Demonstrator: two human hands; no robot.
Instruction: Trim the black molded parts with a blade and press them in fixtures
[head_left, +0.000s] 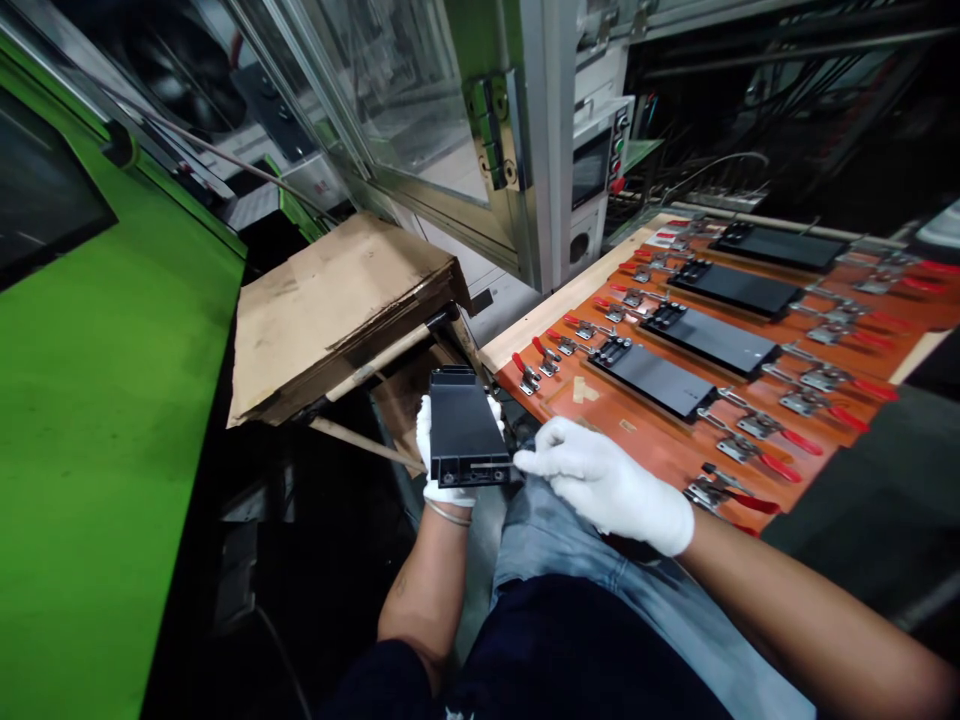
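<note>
My left hand (424, 428), in a white glove, is wrapped round a black plastic housing (466, 420) from below. The housing is long and box-like, and its end with small holes faces me. My right hand (589, 475), also gloved in white, is closed just right of that end. Its thumb and index finger point at the housing's near corner, where a thin light line runs along the edge. Whatever those fingers pinch, if anything, is too small to make out.
On the right, an orange board (540, 390) carries several dark panels (652, 378) among red-handled toggle clamps (765, 455). Flat cardboard (337, 300) lies on a stand ahead to the left. A green machine (97, 420) stands at the left, and a framed glass door (405, 110) rises ahead.
</note>
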